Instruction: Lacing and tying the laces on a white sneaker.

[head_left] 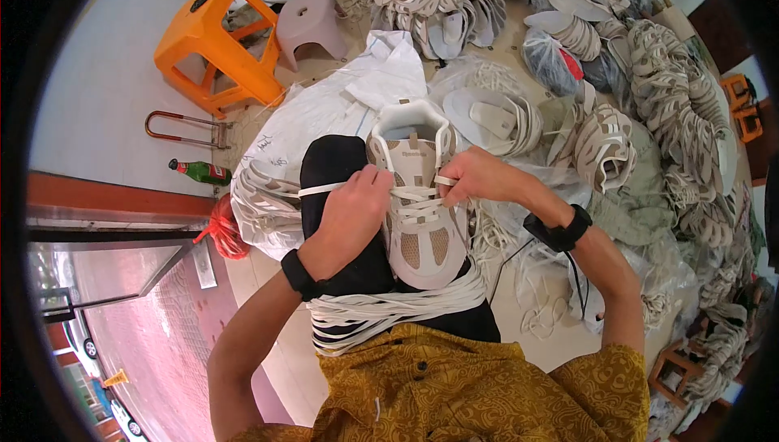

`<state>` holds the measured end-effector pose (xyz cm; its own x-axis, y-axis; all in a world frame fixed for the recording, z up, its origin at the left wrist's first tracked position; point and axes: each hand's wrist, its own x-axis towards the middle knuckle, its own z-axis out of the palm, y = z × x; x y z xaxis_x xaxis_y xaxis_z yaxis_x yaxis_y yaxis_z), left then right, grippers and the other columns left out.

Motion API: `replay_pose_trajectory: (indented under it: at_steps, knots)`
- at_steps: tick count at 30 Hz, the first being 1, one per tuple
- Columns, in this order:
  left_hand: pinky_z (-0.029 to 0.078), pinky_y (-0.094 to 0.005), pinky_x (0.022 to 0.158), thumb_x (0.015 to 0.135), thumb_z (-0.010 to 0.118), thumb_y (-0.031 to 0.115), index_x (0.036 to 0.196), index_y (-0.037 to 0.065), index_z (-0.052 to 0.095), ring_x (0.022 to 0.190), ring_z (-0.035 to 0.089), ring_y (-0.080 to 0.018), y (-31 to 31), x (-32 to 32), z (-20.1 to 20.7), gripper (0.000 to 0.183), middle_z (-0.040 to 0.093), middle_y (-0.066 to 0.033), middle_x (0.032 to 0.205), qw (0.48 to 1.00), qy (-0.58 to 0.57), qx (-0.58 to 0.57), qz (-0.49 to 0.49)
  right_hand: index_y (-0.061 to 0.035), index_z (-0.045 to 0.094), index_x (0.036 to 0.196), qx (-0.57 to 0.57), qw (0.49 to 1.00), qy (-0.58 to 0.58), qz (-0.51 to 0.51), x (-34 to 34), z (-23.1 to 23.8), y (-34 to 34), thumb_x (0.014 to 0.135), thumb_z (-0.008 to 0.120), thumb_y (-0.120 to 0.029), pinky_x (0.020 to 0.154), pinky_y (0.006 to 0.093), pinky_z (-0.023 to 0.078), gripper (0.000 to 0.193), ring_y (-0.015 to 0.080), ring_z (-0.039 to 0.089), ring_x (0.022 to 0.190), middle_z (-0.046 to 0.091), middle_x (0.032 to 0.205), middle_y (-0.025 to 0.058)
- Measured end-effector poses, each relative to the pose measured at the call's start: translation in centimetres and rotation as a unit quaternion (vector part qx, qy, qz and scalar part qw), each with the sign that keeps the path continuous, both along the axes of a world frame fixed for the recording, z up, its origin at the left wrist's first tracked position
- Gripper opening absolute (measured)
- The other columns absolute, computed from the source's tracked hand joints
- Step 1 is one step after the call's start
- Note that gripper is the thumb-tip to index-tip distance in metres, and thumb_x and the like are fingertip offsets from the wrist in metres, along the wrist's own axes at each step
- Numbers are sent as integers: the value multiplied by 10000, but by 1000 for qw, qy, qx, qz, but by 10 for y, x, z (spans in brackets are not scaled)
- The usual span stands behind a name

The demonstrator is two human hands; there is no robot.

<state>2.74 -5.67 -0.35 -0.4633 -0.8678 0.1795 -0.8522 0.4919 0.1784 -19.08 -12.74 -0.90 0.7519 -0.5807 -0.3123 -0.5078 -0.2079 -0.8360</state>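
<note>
A beige and white sneaker upper [423, 251] lies across my lap on black trousers, its toe toward me and its collar pointing away. White lace crosses over the lower part of its tongue. My left hand [353, 211] is closed around a shoelace [321, 189] at the left eyelet edge, and the lace's end sticks out leftward past the fingers. At the right eyelet edge my right hand [485, 176] pinches a short stretch of lace between thumb and fingers. A thick bundle of loose white laces [389, 312] is draped over my lap, below the toe.
Stacked shoe uppers [495, 122] lie just beyond on the right, with more piles [682, 93] farther right. A white sack [341, 97] spreads on the floor ahead. An orange stool [223, 40], a mauve stool [310, 27] and a green bottle [203, 172] stand or lie left.
</note>
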Motion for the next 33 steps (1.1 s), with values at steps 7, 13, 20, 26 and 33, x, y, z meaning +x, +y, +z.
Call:
replay_pose_trajectory:
  at_steps: [7,13,20,26,33]
  knots:
    - [465,-323,530,682,534,23,815,33,477,698,559,-223,-1,13,7,145,504,-94,777,999,-17,-35,-10,-44,647,774,44,995,-59,-71,-4,-5,5,608,661,-99,510,259,397,176,104,504,534,568,591,31]
    - [457,-321,509,664,544,17,759,32,491,654,564,-226,-8,14,8,110,496,-100,728,997,-68,-2,-31,-49,585,711,-236,971,-14,-24,10,-8,12,620,661,-128,482,319,395,142,173,532,516,547,563,51]
    - [460,-374,545,652,519,-28,762,25,475,666,559,-284,-14,31,20,129,495,-129,728,998,-54,-1,9,-42,524,663,-374,927,19,18,-1,0,7,622,640,-161,497,359,405,172,288,520,527,521,564,112]
    - [449,-395,565,691,482,-21,774,20,469,682,546,-320,-21,49,30,93,489,-150,733,999,-43,8,12,-16,536,663,-225,973,-6,-54,-17,-3,2,642,632,-144,478,313,349,161,254,378,489,459,548,130]
    - [448,-391,581,709,478,-12,752,22,479,706,540,-314,-21,80,35,54,488,-147,739,996,-73,-11,48,-22,531,645,-202,976,34,-77,-21,-12,-3,642,629,-162,488,324,361,171,259,390,486,468,560,132]
